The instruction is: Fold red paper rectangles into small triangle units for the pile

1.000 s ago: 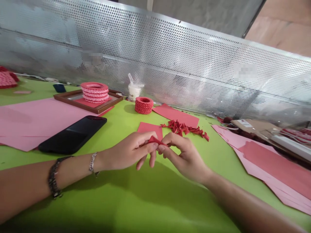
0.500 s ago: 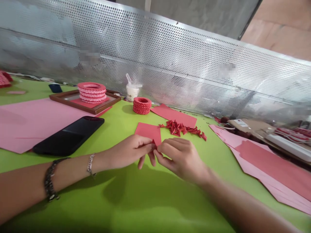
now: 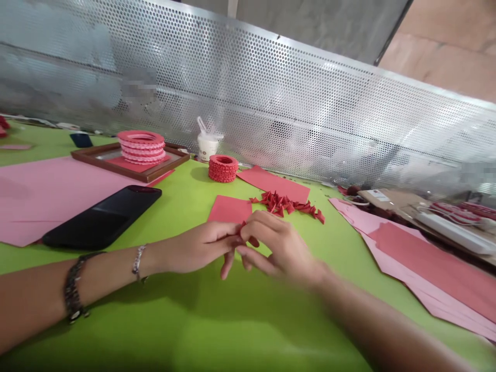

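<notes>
My left hand point(image 3: 207, 245) and my right hand point(image 3: 275, 245) meet over the green table, fingertips together. Pinched between them is a small folded piece of red paper point(image 3: 243, 226), mostly hidden by the fingers. My left thumb and forefinger are closed on it, while the right fingers curl over it from the other side. Just behind the hands lies a flat red paper square point(image 3: 229, 207). To its right, several folded red paper pieces point(image 3: 289, 203) are heaped loosely.
A black phone point(image 3: 104, 217) lies left on pink paper point(image 3: 46, 178). Behind stand a wooden frame point(image 3: 87, 156) bearing stacked pink paper rings point(image 3: 141, 147), a red ring stack point(image 3: 222, 169) and a white cup point(image 3: 208, 147). Pink and red sheets point(image 3: 434, 263) lie right. A perforated metal panel point(image 3: 248, 88) closes off the back.
My right fingers have shifted slightly left and curled further over the folded red paper, now covering more of it. The whole view has moved a little, so things appear farther left.
</notes>
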`<state>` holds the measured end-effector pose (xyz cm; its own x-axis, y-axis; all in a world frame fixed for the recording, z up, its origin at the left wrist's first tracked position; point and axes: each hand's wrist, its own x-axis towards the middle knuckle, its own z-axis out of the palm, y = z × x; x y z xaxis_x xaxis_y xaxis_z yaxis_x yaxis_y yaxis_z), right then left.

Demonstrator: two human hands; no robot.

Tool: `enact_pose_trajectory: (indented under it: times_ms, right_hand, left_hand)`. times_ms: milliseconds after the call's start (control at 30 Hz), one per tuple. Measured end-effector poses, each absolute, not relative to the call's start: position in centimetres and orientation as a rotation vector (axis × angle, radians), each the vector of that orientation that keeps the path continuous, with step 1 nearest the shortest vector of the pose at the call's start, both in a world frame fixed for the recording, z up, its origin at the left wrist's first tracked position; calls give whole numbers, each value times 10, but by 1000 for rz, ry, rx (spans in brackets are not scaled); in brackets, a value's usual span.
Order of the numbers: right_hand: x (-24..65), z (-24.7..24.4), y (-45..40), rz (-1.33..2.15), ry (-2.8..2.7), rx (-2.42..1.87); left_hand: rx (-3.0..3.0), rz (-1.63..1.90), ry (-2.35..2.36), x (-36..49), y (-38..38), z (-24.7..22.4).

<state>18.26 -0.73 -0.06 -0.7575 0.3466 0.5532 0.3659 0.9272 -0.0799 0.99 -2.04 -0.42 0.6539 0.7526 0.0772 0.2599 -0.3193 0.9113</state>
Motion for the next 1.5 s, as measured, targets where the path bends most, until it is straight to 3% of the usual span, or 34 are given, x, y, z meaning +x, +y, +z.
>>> enact_pose_trajectory:
  times_ms: [167,367,533,600,1033,1233,1367,1500]
  right_hand:
    - [180,-5,-8,387,-2347,-815]
    - [178,-7,-9,464,-2329,-782]
    - [177,-6,-12,1126,-2097,-564]
    - [177,-6,-12,1224,-2040,-541]
    - [179,-9,-4,1234,-2095,-576]
    - [191,2,22,1182,-1981,-778]
    - [204,3,49,1061,-1383,-1050]
    - [205,-5,55,1090,-1425,-1160]
  left_hand:
    - [1930,553,776,8,-19,-6]
    - [1975,578,793,6,-15,-11]
    - [2267,578,786,3,-14,-7]
    - [2276,550,752,2,-15,-6]
    - [2131,569,752,3,-13,-6]
    - [2284,517,1063,0,-7,-11]
    - [2484,311,1243,-6,-2,-17]
    - [2529,69,1278,-8,-2,-17]
